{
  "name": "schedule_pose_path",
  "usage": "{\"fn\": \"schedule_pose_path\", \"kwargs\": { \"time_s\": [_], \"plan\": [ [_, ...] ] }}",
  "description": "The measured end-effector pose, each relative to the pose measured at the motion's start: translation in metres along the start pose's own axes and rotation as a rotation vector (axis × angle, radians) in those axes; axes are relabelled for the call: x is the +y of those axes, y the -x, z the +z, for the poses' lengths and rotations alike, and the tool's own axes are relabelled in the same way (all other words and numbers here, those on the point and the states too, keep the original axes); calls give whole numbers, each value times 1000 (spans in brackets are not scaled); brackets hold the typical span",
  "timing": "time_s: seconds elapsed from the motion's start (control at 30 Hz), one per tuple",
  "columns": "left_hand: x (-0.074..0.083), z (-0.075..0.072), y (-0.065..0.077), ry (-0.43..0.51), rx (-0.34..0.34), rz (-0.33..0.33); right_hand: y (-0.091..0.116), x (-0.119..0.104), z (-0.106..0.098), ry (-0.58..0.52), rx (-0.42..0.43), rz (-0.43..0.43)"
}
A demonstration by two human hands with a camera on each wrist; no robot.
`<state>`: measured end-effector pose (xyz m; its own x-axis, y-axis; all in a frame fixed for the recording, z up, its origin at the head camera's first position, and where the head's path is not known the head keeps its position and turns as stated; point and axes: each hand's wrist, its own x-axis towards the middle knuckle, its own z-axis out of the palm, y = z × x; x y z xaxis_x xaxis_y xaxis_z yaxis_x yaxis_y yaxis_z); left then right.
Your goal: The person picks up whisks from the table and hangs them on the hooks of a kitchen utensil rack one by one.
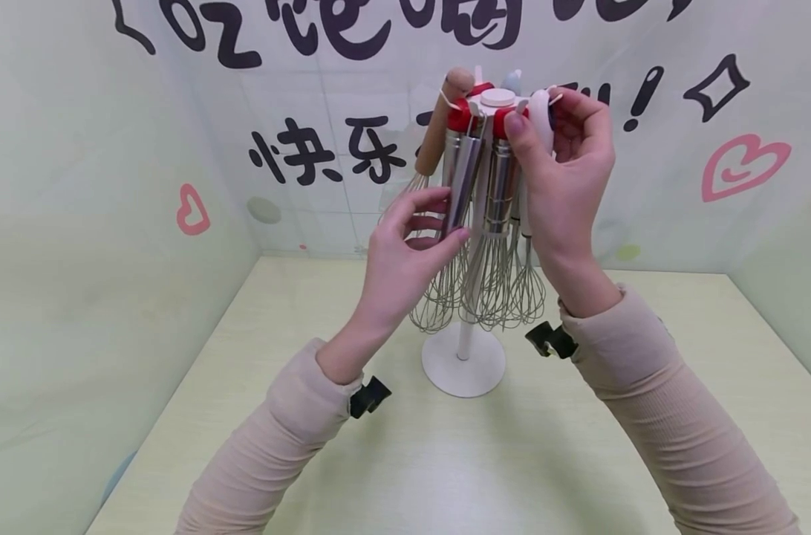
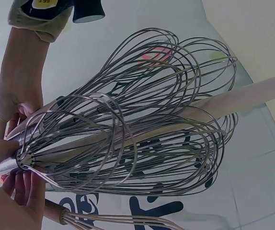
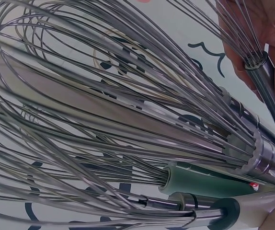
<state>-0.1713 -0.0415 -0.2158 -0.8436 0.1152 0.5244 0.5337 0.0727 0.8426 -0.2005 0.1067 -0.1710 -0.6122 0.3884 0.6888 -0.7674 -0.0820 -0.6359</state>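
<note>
My left hand (image 1: 412, 230) grips the slim steel handle of a whisk (image 1: 467, 174) hanging at the front of a white rotating-style stand (image 1: 464, 371). In the left wrist view, the fingers and thumb close round this handle just above its wire loops (image 2: 113, 129). At the stand's top, my right hand (image 1: 569, 171) holds the upper end of a white-handled whisk (image 1: 541, 122), thumb on the near side, fingers curled behind. The right wrist view shows that white handle (image 3: 257, 208) low at the right. Part of it is hidden by the hand.
Other whisks hang close around the pole: a wooden-handled one (image 1: 437, 137), a steel one with a red top (image 1: 499, 186), and a green-handled one (image 3: 209, 182). The stand's round base rests on a pale table (image 1: 298, 446), before a printed wall (image 1: 312, 215).
</note>
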Motion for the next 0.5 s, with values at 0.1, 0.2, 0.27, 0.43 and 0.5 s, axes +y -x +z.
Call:
{"fn": "schedule_pose_path", "kwargs": {
  "time_s": [0.1,0.2,0.27,0.43,0.5],
  "plan": [
    [0,1,0,1,-8,1,0,0,0,1,-1,-3],
    [0,1,0,0,-19,2,0,0,0,-2,1,-3],
    [0,1,0,-3,-28,0,0,0,0,0,0,-2],
    [2,0,0,-15,-45,-17,0,-1,-1,11,-5,5],
    [2,0,1,-18,-52,-19,0,-1,-1,12,-7,7]
  ]
}}
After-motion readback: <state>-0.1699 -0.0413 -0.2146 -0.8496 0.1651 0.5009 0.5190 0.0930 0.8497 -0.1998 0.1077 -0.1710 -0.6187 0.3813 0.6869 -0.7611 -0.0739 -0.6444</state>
